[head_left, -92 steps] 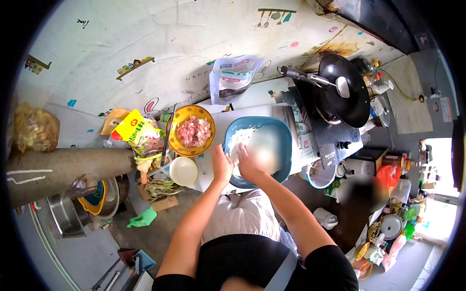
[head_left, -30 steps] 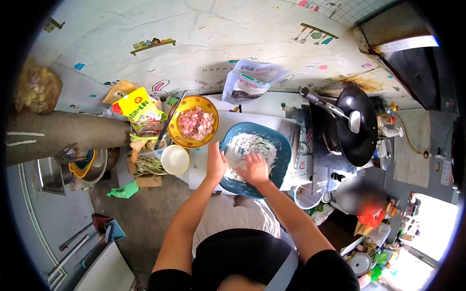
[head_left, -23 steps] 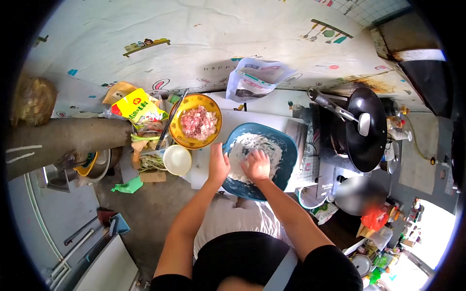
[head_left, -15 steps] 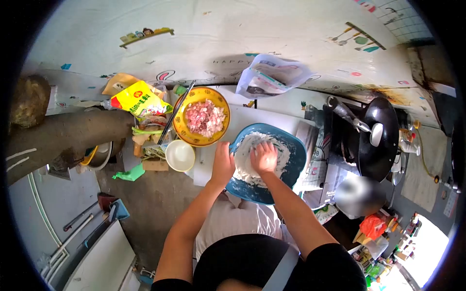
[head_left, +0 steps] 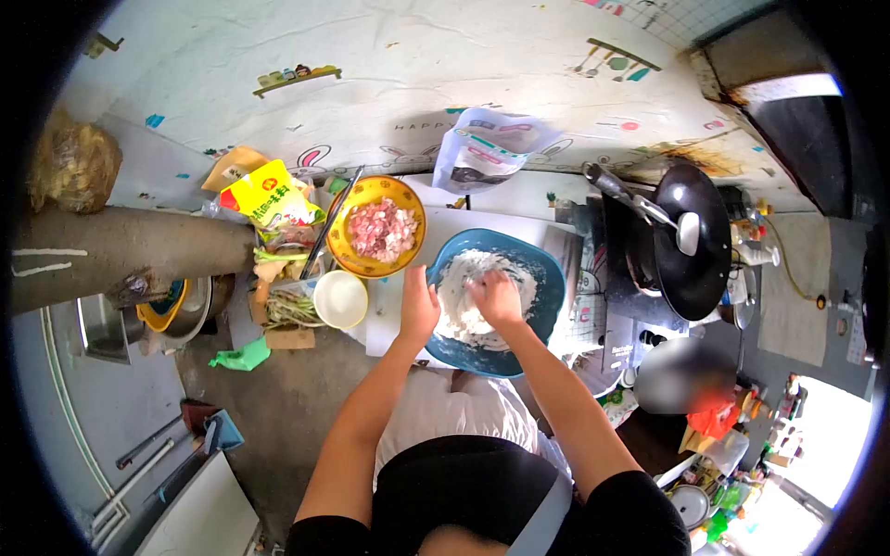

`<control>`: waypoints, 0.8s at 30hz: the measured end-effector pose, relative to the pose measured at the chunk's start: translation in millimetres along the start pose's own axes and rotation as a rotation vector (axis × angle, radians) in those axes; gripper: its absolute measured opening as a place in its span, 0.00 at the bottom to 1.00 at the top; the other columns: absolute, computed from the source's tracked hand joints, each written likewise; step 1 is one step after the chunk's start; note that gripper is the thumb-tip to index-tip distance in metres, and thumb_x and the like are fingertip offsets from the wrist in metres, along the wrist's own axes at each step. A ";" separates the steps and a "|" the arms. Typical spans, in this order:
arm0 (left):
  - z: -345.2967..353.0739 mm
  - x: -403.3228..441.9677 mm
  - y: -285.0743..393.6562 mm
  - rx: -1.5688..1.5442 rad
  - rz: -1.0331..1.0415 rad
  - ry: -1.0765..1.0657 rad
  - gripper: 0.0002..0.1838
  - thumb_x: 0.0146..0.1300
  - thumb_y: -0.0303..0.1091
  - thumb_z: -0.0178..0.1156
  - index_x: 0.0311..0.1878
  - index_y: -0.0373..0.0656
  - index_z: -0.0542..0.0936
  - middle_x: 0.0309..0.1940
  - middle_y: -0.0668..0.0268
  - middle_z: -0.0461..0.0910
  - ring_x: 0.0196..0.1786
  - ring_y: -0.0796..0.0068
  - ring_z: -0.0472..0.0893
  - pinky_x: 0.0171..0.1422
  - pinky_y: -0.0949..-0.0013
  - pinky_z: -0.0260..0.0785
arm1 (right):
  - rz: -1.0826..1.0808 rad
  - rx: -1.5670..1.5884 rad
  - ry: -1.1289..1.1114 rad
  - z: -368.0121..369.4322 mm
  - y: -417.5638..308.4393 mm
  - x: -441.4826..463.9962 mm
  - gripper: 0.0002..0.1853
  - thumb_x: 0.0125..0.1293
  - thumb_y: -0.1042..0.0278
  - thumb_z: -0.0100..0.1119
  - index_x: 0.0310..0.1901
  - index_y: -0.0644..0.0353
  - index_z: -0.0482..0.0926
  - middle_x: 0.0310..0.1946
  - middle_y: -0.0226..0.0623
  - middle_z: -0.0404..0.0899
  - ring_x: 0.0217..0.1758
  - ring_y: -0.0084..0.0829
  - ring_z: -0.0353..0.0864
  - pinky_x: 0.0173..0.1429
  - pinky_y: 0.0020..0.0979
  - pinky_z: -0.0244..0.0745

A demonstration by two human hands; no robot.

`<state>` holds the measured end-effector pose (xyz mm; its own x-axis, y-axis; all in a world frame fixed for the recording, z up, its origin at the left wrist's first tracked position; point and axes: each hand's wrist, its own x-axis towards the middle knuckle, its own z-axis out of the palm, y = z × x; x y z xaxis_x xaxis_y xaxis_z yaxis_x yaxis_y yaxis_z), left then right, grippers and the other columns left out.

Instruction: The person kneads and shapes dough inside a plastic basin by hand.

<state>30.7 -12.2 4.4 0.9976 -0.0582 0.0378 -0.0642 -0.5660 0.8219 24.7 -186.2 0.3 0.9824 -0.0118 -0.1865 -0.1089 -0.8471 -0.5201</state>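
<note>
A blue basin [head_left: 553, 310] sits in front of me, with loose white flour [head_left: 464, 320] over its bottom and smears on its walls. My left hand [head_left: 420, 308] grips the basin's left rim, the thumb side up. Inside the basin, my right hand [head_left: 498, 300] is pushed into the flour with its fingers curled, and the fingertips are partly buried. Just beyond my left hand stands a yellow patterned bowl [head_left: 414, 243] of chopped raw meat [head_left: 382, 230]. A small white bowl [head_left: 340, 299] stands to its lower left.
Chopsticks [head_left: 334, 218] rest against the yellow bowl. A yellow seasoning packet [head_left: 269, 196] and green stalks [head_left: 295, 306] lie to the left. Against the wall stands a plastic pouch [head_left: 487, 148]. On the right, a black wok [head_left: 693, 269] with a ladle [head_left: 687, 233] occupies the stove.
My view has shifted slightly, so the basin and wok appear further left. My right hand's fingers, more spread before, are now curled deeper in the flour. My left hand stays on the rim.
</note>
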 end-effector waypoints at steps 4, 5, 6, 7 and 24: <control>1.1 0.0 -1.8 0.011 0.024 0.004 0.24 0.54 0.19 0.53 0.55 0.34 0.62 0.48 0.44 0.65 0.53 0.41 0.67 0.58 0.54 0.61 | -0.055 -0.069 -0.057 -24.2 -23.3 -44.2 0.24 0.47 0.48 0.65 0.39 0.58 0.74 0.35 0.44 0.77 0.41 0.45 0.77 0.48 0.43 0.72; 2.3 0.4 -1.5 0.022 0.021 0.002 0.24 0.54 0.19 0.53 0.55 0.34 0.62 0.48 0.44 0.66 0.52 0.42 0.67 0.58 0.54 0.61 | -0.058 -0.088 -0.043 -19.4 -26.5 -52.4 0.26 0.46 0.48 0.66 0.41 0.58 0.73 0.36 0.42 0.75 0.44 0.44 0.76 0.49 0.43 0.71; 2.9 0.2 -2.1 0.035 0.016 0.001 0.24 0.54 0.19 0.53 0.55 0.34 0.62 0.47 0.44 0.66 0.52 0.42 0.67 0.57 0.54 0.61 | -0.090 -0.140 -0.002 -15.1 -31.3 -56.7 0.26 0.45 0.49 0.66 0.41 0.57 0.73 0.36 0.40 0.74 0.45 0.42 0.75 0.49 0.42 0.71; 3.1 -0.4 -3.4 0.050 0.007 0.000 0.24 0.54 0.19 0.53 0.55 0.34 0.62 0.47 0.44 0.66 0.52 0.42 0.67 0.57 0.54 0.61 | -0.123 -0.190 0.036 -11.4 -34.5 -57.9 0.26 0.44 0.49 0.66 0.41 0.57 0.73 0.37 0.38 0.73 0.46 0.41 0.74 0.49 0.41 0.70; -9.0 -1.1 15.9 -0.041 -0.087 -0.050 0.26 0.58 0.21 0.51 0.61 0.32 0.60 0.50 0.45 0.66 0.53 0.45 0.69 0.58 0.57 0.62 | -0.117 -0.760 0.524 106.4 61.1 9.5 0.11 0.69 0.67 0.46 0.49 0.59 0.71 0.42 0.35 0.73 0.45 0.28 0.73 0.53 0.28 0.69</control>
<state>28.8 -13.8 22.5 0.9967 -0.0523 -0.0623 0.0245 -0.5369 0.8433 11.2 -181.6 -122.0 0.9442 0.0141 0.3290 -0.0581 -0.9763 0.2086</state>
